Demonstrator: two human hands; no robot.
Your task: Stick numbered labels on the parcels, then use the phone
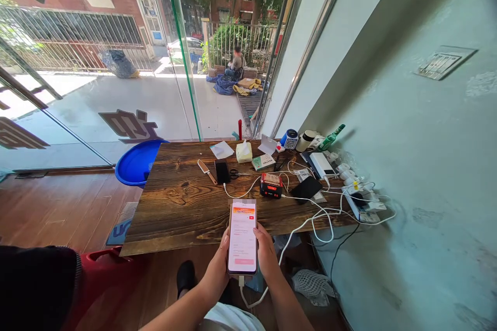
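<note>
A lit smartphone (243,240) stands upright between my two hands at the table's near edge, a white and pink page on its screen. My left hand (218,264) is closed around its left side. On the other side my right hand (267,249) grips it, the thumb at the screen's edge. From the phone's lower end a white charging cable (241,283) loops off to the right. Beyond the phone lie a second, dark phone (222,171) on a cable, scissors (235,174), a knife with a brown handle (207,171) and a red and black battery pack (271,186).
The wooden table (174,217) also bears a tissue pack (244,152), a green-white box (263,161), a green bottle (333,137) and a cable-laden power strip (361,204). A blue basin (132,165) stands at left, a red stool (101,269) nearer. Outside the glass, a person (235,64) sits.
</note>
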